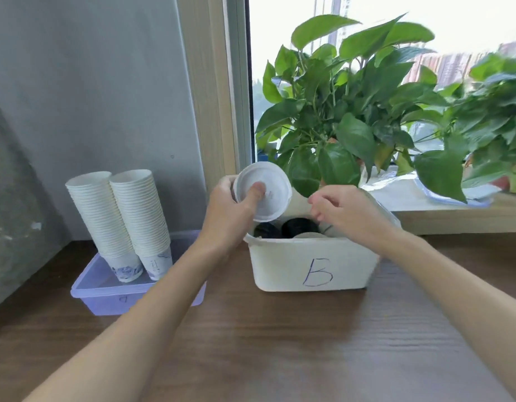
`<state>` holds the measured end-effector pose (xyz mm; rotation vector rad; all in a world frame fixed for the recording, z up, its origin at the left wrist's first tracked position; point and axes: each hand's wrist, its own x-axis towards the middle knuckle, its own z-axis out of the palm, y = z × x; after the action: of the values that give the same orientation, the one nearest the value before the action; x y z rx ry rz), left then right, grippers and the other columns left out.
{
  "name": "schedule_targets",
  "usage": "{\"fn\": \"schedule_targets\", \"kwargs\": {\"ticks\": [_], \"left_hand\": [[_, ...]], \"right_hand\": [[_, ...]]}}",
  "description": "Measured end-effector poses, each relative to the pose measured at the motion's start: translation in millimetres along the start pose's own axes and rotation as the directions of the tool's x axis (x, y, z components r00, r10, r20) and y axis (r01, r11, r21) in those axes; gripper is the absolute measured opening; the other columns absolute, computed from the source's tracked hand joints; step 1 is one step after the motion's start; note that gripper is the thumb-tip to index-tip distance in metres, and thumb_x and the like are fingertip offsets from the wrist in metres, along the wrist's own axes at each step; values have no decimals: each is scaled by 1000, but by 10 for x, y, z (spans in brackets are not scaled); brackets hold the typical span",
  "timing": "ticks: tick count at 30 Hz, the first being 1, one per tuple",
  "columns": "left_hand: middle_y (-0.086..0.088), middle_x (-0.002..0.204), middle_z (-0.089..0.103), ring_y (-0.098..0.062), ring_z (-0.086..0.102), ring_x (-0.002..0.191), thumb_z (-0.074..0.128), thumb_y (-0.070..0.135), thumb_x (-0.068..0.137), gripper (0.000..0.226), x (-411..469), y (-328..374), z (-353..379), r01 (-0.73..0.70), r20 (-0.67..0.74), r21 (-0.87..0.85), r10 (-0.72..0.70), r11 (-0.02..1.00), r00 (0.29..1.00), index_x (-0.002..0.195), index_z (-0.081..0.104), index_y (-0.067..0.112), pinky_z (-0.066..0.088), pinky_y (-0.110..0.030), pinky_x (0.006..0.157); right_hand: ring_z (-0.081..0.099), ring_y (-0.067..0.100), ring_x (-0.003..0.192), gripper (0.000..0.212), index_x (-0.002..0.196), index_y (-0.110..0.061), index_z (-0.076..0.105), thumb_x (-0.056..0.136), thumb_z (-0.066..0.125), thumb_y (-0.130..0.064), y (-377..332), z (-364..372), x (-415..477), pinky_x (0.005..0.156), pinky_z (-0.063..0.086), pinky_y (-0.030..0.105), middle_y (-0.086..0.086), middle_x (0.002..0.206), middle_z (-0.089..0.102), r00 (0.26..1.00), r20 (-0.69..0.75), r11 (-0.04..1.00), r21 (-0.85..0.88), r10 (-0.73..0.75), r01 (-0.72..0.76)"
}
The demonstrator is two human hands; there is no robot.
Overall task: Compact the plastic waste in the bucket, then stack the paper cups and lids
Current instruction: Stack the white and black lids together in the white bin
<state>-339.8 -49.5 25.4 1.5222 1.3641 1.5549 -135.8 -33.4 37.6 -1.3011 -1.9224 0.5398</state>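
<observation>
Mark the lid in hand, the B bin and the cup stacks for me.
white lid point(277, 197), head view, on its flat round face.
bin marked B point(280, 265), head view, on the front wall, left of the letter.
paper cup stacks point(101, 210), head view, midway up the left stack.

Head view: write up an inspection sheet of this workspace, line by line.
Surface: brown wood-grain table.
Job's things: white lid held above the white bin marked B; dark round items inside the bin; cup stacks, two, leaning, stand in the purple tray at left.
Clutter: plastic sheets on the sill.
Grippers: left hand grips the white lid, thumb on its face; right hand over the bin, fingers curled, cannot tell whether it holds anything.
Cables: nothing seen.
Surroundings: grey wall, window, potted plants on the sill.
</observation>
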Motion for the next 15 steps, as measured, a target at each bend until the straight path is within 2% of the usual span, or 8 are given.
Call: {"fn": "schedule_targets", "kwargs": {"ticks": [2,3,5,6,8,10,12,15], "left_hand": [[7,102,67,-3,63,91,67,31,94,34,109,-54,124,-4,26,62,2,998,1000,123,59,15,50,-15,70],[7,104,66,-3,63,92,68,30,94,35,146,-88,176,-13,42,92,9,996,999,124,57,16,48,-14,70],[6,107,66,-8,63,96,69,31,93,33,209,-169,253,-26,66,135,18,991,998,121,55,23,47,-15,73],[8,106,66,-9,63,96,70,30,93,29,238,-207,281,-30,66,147,21,989,998,117,54,27,46,-15,73],[11,102,64,-10,63,95,70,30,93,25,279,-297,319,-27,34,166,21,986,999,111,52,33,45,-15,71],[6,105,66,-16,64,97,70,32,92,29,289,-397,349,-19,1,191,19,981,1000,116,54,30,46,-23,74],[5,108,66,-17,62,97,70,34,91,36,273,-472,371,-26,-3,236,27,972,1000,123,55,25,46,-28,76],[3,112,66,-20,62,101,69,37,91,43,270,-515,383,-31,-16,253,36,967,999,130,55,23,50,-36,84]], "right_hand": [[64,26,90,22,79,-10,67,93,52,-15,187,-108,192,82,49,33,8,94,71,985,158,986,-156,74,-49],[63,26,89,19,84,-8,68,93,53,-16,280,-117,274,82,49,31,7,94,70,961,252,976,-210,113,-60],[59,24,80,12,87,-8,65,90,57,-16,438,-66,402,72,47,23,1,82,61,900,408,973,-220,153,-65],[57,25,77,8,88,-9,63,89,59,-16,500,-22,458,69,45,24,-2,76,56,880,448,975,-210,158,-68],[57,23,75,24,109,-5,61,88,63,-16,577,55,556,69,45,26,-3,78,57,860,481,972,-224,171,-69],[55,11,67,42,124,-2,55,88,65,-21,626,107,611,63,44,19,0,90,62,838,498,952,-294,224,-80],[50,1,62,50,130,-8,53,86,67,-28,694,156,631,53,37,12,-8,87,59,824,508,934,-350,251,-69],[46,0,63,53,130,-14,53,83,71,-30,765,209,650,50,32,13,-15,77,48,834,488,917,-397,258,-51]]}}
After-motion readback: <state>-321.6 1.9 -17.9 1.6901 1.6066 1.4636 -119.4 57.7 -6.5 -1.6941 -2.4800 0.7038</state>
